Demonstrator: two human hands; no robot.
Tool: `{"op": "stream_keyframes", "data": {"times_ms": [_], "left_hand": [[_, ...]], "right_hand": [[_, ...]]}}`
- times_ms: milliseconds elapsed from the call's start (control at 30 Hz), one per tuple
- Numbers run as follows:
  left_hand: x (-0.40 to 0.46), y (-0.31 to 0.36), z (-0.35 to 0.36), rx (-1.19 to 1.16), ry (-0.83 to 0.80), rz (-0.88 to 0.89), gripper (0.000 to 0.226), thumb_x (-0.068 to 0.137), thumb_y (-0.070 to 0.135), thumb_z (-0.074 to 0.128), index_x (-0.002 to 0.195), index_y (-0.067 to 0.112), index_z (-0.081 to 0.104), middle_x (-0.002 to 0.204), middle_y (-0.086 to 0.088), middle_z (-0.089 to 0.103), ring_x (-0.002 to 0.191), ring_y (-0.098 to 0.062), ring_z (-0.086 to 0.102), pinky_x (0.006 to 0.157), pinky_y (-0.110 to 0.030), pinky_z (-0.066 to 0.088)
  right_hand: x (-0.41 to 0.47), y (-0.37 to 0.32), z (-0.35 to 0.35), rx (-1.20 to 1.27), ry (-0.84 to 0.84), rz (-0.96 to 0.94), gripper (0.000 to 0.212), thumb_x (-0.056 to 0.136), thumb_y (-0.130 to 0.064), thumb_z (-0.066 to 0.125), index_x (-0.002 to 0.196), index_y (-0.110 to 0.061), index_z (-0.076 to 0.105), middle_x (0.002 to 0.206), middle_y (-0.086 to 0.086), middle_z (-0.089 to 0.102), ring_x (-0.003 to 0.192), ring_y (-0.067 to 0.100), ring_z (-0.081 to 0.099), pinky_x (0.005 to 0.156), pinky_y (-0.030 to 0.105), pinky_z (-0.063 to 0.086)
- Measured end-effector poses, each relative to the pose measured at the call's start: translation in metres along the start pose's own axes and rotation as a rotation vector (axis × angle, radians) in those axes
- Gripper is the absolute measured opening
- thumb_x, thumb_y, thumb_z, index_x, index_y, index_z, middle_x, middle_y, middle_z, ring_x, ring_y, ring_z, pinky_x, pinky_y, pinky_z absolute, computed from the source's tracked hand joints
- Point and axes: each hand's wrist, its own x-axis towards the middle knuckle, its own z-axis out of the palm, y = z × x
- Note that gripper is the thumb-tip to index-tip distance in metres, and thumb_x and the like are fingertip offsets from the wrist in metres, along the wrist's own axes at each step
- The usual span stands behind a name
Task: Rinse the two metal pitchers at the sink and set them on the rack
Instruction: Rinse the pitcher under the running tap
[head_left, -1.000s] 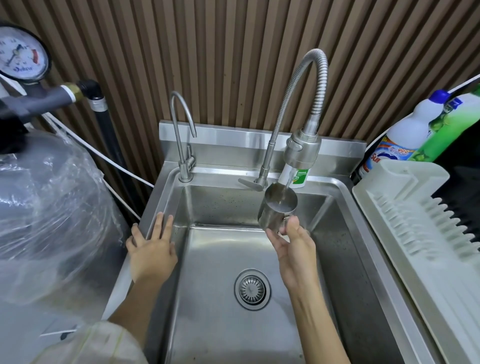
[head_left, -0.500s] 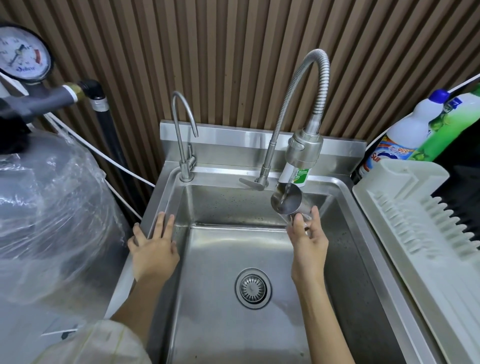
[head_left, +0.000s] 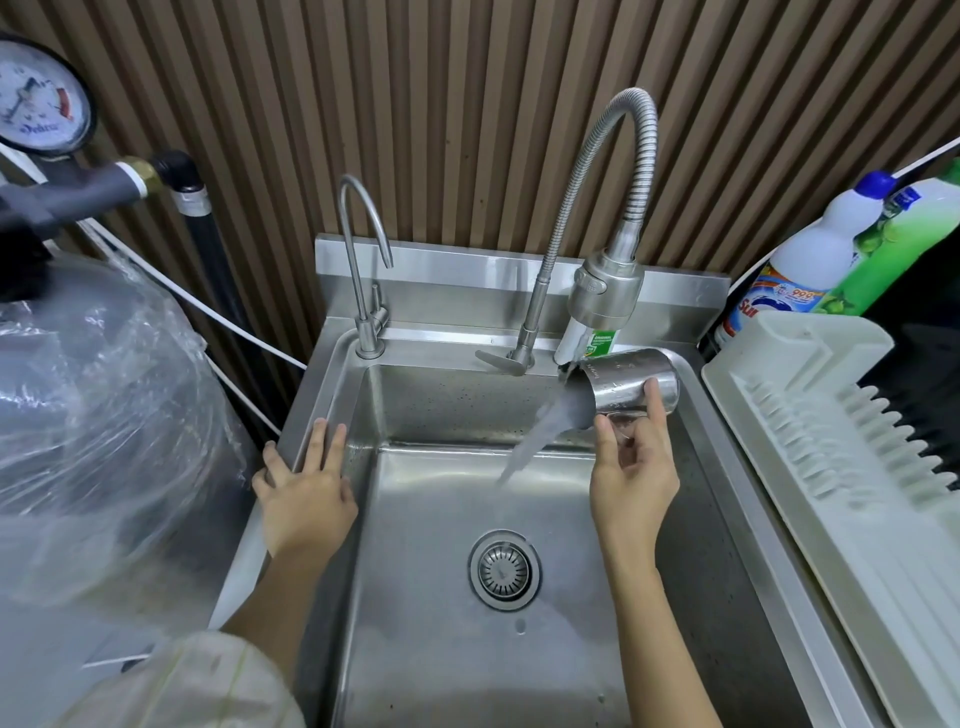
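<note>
My right hand (head_left: 631, 467) grips a small metal pitcher (head_left: 628, 384) by its handle, under the spray head of the flexible faucet (head_left: 605, 291). The pitcher lies tipped on its side with its mouth to the left, and water pours out of it into the steel sink (head_left: 431, 649). My left hand (head_left: 304, 488) rests flat on the sink's left rim, fingers spread, holding nothing. A white plastic dish rack (head_left: 810, 447) stands to the right of the sink. No second pitcher is in view.
A thin gooseneck tap (head_left: 363, 270) rises at the sink's back left. The drain strainer (head_left: 504, 569) sits mid-basin. Detergent bottles (head_left: 810, 260) stand behind the rack. A plastic-wrapped tank (head_left: 93, 405) with a pressure gauge (head_left: 36, 98) fills the left side.
My right hand has carried the pitcher to the right and tipped it from upright onto its side, so the water now spills out. The left hand has stayed on the rim.
</note>
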Motion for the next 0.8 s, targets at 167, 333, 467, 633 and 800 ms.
{"op": "stream_keyframes", "data": {"times_ms": [167,333,467,633,800], "left_hand": [[-0.001,0.000,0.000,-0.003,0.010,-0.001,0.064,0.088,0.030,0.046,0.147,0.026,0.020,0.156,0.005,0.019,0.129,-0.053,0.021,0.097,-0.060,0.030],[0.000,0.000,0.000,-0.004,0.000,-0.001,0.064,0.090,0.031,0.042,0.148,0.028,0.015,0.157,0.007,0.014,0.131,-0.051,0.018,0.099,-0.059,0.028],[0.000,0.000,0.001,-0.009,0.001,0.000,0.064,0.090,0.030,0.044,0.148,0.027,0.017,0.157,0.006,0.016,0.131,-0.052,0.019,0.099,-0.059,0.029],[0.000,-0.001,0.000,-0.019,-0.006,-0.004,0.064,0.090,0.030,0.045,0.148,0.027,0.018,0.157,0.007,0.017,0.131,-0.052,0.019,0.098,-0.059,0.029],[0.000,0.000,-0.001,-0.021,-0.005,-0.002,0.063,0.091,0.031,0.042,0.148,0.028,0.015,0.157,0.007,0.013,0.132,-0.051,0.017,0.099,-0.058,0.029]], "right_hand": [[0.003,0.001,-0.002,-0.057,-0.001,-0.057,0.038,0.088,-0.010,0.060,0.063,-0.015,0.032,0.144,-0.009,0.037,0.052,0.000,0.041,0.052,0.009,0.031],[0.002,-0.004,-0.001,-0.034,0.012,-0.003,0.038,0.087,-0.013,0.062,0.063,-0.010,0.033,0.141,-0.014,0.037,0.055,-0.002,0.046,0.055,0.007,0.033],[0.005,-0.012,0.014,0.305,0.045,0.373,0.023,0.089,-0.017,0.059,0.095,0.005,0.059,0.133,-0.010,0.044,0.068,-0.017,0.051,0.079,0.006,0.041],[0.000,-0.023,0.027,0.878,0.033,0.781,0.009,0.092,-0.011,0.054,0.098,-0.006,0.050,0.098,0.002,0.056,0.080,0.005,0.057,0.099,0.035,0.047],[-0.005,-0.024,0.031,0.920,0.013,0.829,0.010,0.093,-0.009,0.051,0.083,-0.009,0.050,0.066,0.003,0.039,0.073,0.012,0.048,0.086,0.030,0.054]]}}
